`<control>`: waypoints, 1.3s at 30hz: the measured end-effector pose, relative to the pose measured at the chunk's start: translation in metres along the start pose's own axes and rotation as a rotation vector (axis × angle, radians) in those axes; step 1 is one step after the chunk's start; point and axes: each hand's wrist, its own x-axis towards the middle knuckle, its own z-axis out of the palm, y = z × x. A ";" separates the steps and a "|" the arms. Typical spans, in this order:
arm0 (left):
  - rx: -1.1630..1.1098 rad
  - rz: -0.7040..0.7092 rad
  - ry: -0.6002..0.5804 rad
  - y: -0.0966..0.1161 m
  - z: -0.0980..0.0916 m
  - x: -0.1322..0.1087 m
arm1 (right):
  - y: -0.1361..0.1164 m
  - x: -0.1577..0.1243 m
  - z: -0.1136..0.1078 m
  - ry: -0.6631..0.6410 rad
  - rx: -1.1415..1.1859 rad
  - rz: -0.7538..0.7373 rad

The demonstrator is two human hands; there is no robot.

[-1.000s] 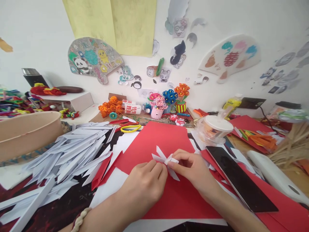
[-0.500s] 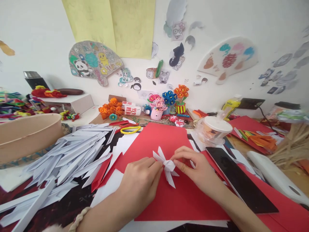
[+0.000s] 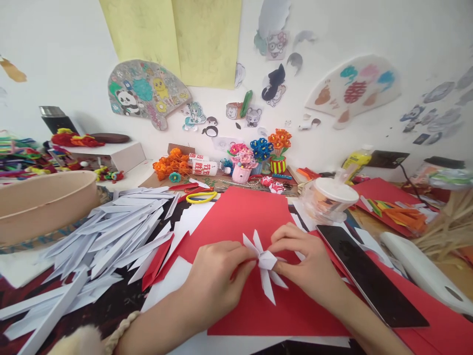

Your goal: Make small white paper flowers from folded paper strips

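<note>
Between my two hands is a white folded-paper piece (image 3: 266,260) with a knotted centre and several pointed strips sticking out up and down. My left hand (image 3: 218,281) pinches its left side between thumb and forefinger. From the right, my right hand (image 3: 305,259) grips the opposite side with thumb and fingers. The piece is held just above a sheet of red paper (image 3: 254,212). To the left of my left hand lies a heap of folded white paper strips (image 3: 121,231), with a folded red strip (image 3: 157,264) at its near edge.
A black tablet-like slab (image 3: 369,276) lies right of my right arm, beside a long white object (image 3: 424,271). Behind stand a lidded cup (image 3: 330,197) and pots of craft flowers (image 3: 242,170). Yellow-handled scissors (image 3: 201,197) lie beyond the red paper; a beige basin (image 3: 48,204) is far left.
The white folded piece has moved slightly right and turned a little, its lower strips spreading apart. Both hands still grip it, and the right fingers have shifted along its edge.
</note>
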 end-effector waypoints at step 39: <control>0.271 0.207 -0.056 -0.018 -0.004 0.012 | 0.001 0.002 0.004 -0.221 0.005 0.193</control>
